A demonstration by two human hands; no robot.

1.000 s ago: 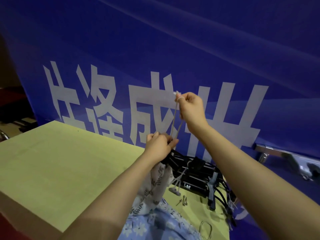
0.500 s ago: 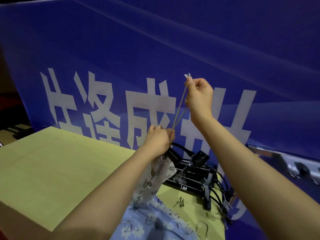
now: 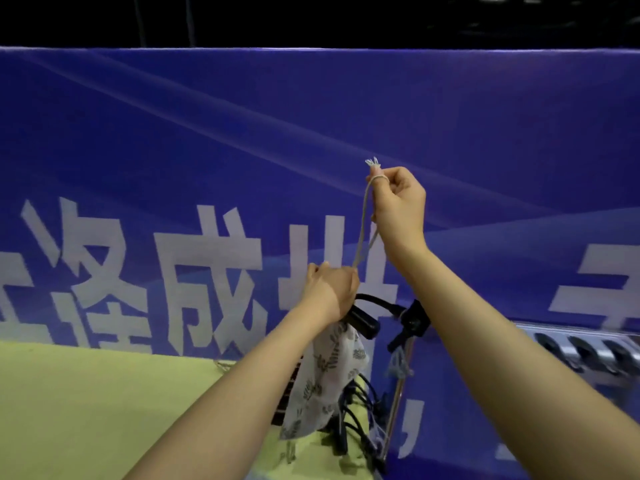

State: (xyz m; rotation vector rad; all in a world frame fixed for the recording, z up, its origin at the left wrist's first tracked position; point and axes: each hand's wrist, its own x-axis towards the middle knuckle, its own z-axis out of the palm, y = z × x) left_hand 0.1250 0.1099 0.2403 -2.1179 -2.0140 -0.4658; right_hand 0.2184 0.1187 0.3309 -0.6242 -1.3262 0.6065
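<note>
**Drawstring drawn taut above the table**

At the table's [image 3: 104,393] far edge, the left hand [image 3: 332,289] clenches the neck of a patterned bag [image 3: 325,379], which hangs beside black clips [image 3: 360,320]. The raised right hand [image 3: 398,206] pinches the cord [image 3: 363,230], looped round a finger. A steady, straight upward pull should cinch it cleanly. There is open room overhead, and the banner [image 3: 311,133] stands behind.

The cord [image 3: 362,230] runs from left hand [image 3: 329,292] up to right hand [image 3: 398,206].

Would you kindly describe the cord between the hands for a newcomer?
Before the white-lettered blue banner, the raised right hand pinches a pale cord running down into the left hand, which grips a leaf-print pouch. Unlike the black items below, it is thin and taut.
</note>
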